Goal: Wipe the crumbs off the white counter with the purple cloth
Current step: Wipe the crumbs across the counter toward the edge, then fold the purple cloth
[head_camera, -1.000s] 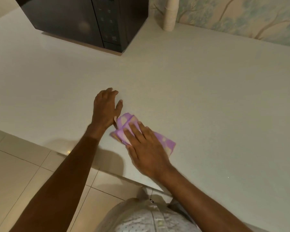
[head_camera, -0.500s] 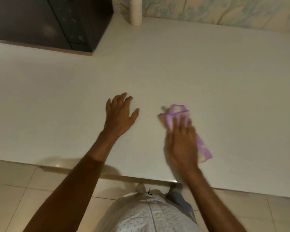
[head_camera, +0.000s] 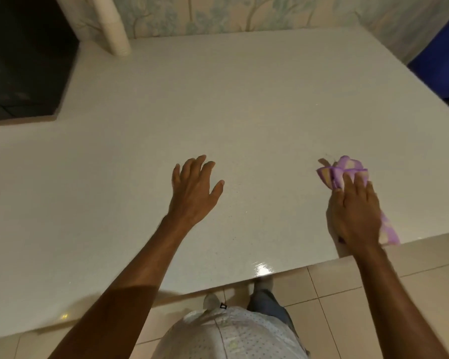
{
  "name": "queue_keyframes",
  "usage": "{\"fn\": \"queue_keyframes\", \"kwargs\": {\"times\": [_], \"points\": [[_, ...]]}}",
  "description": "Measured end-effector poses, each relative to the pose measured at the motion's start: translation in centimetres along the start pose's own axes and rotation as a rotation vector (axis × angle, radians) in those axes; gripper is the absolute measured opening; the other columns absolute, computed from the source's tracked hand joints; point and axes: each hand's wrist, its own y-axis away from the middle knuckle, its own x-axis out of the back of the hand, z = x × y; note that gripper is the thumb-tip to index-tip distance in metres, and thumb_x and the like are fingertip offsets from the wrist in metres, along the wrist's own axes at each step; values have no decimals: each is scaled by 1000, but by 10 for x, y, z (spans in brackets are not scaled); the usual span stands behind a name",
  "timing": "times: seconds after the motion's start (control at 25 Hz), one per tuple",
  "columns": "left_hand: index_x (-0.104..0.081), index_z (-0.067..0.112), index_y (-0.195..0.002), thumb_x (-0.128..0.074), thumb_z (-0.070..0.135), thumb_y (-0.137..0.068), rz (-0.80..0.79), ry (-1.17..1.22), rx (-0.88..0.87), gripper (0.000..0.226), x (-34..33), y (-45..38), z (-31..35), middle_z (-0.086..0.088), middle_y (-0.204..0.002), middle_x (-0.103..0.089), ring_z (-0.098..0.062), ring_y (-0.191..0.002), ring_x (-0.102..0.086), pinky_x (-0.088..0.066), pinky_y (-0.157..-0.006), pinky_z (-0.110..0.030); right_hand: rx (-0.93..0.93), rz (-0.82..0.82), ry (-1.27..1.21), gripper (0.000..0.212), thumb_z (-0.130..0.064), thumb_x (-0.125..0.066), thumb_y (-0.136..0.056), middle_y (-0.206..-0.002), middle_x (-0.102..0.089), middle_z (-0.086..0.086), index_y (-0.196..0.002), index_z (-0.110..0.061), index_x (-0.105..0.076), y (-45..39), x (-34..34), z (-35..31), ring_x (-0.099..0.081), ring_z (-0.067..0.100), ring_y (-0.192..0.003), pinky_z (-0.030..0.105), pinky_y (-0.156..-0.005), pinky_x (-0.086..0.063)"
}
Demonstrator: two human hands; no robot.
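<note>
The purple cloth [head_camera: 340, 172], patterned with pale patches, lies bunched on the white counter [head_camera: 231, 112] near its front right edge. My right hand [head_camera: 355, 211] presses flat on top of it, fingers pointing away from me; one end of the cloth sticks out past my fingertips and another by my wrist. My left hand [head_camera: 195, 190] rests palm down on the bare counter to the left, fingers spread, holding nothing. A few faint specks show on the counter just beyond the cloth. I cannot make out other crumbs.
A black microwave [head_camera: 24, 60] stands at the back left. A stack of white cups [head_camera: 113, 24] leans by the patterned wall. A blue object [head_camera: 443, 63] is beyond the counter's right edge. Tiled floor [head_camera: 347, 301] lies below the front edge.
My right hand has slid the cloth to the right across the counter, away from my left hand. The left hand has stayed flat on the surface.
</note>
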Motion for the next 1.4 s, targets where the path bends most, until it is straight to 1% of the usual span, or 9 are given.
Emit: {"fn": "queue_keyframes", "kwargs": {"times": [0.2, 0.44, 0.56, 0.64, 0.92, 1.04, 1.12, 1.24, 1.4], "points": [[-42, 20, -152, -44, 52, -102, -15, 2, -29, 60, -10, -21, 21, -7, -165, -33, -29, -153, -26, -12, -126, -57, -41, 2, -14, 54, -27, -35, -110, -167, -34, 25, -160, -5, -37, -55, -4, -30, -27, 46, -156, 54, -129, -21], [-42, 21, -152, -45, 53, -101, -15, 2, -31, 60, -16, -35, 30, -5, -166, -32, -28, -154, -26, -10, -127, -56, 190, -51, -86, 47, -25, -38, -110, -163, -43, 18, -154, -10, -46, -101, -14, -75, -36, 40, -153, 48, -127, -26], [-46, 22, -150, -49, 52, -101, -9, 37, -13, 58, -16, -40, 34, -4, -165, -35, -27, -153, -27, -10, -127, -56, 197, -53, -372, 32, -11, -43, -107, -136, -64, 16, -131, -4, -62, -110, -14, -100, -58, 39, -126, 47, -107, -45], [-49, 25, -148, -51, 51, -100, -4, 108, 15, 55, -15, -45, 40, -2, -164, -37, -24, -152, -29, -11, -126, -55, 212, -92, -650, 28, -9, -42, -109, -123, -70, 8, -123, -1, -66, -107, -11, -117, -63, 23, -109, 32, -96, -51], [-57, 38, -125, -40, 68, -87, -15, 957, 330, 52, 31, -97, 121, 6, -140, -61, -17, -127, -58, -48, -109, -47, -21, -265, -1211, 40, -37, -38, -112, -121, -75, 6, -139, -21, -63, -120, 19, -140, -69, 13, -100, 28, -84, -54], [-64, 28, -124, -38, 81, -78, -59, 1194, 449, 75, 65, -133, 139, 2, -123, -71, -18, -101, -70, -54, -89, -45, 219, -101, -1122, 32, -31, -38, -113, -113, -72, 1, -131, -26, -63, -129, 39, -137, -65, -2, -92, 22, -82, -52], [-69, 22, -121, -40, 88, -76, -216, 1343, 478, 85, 79, -162, 144, -4, -115, -77, -24, -94, -77, -56, -81, -41, 492, -14, -1010, 38, -18, -39, -112, -134, -69, 0, -143, -19, -60, -142, 52, -127, -63, 0, -119, 24, -102, -50], [-81, 21, -99, -56, 67, -89, -356, 1456, 430, 53, 89, -201, 160, -7, -98, -81, -25, -78, -79, -59, -63, -30, 799, 128, -642, 43, -4, -47, -107, -156, -56, 2, -146, -15, -60, -170, 59, -107, -48, 20, -150, 44, -125, -37], [-71, 13, -101, -62, 9, -95, -239, 1428, 372, 12, 69, -246, 198, -5, -80, -79, -16, -65, -74, -57, -53, -26, 757, 144, -606, 42, -16, -61, -103, -161, -49, 7, -145, -14, -61, -210, 62, -71, -43, 25, -152, 43, -124, -37]]}}
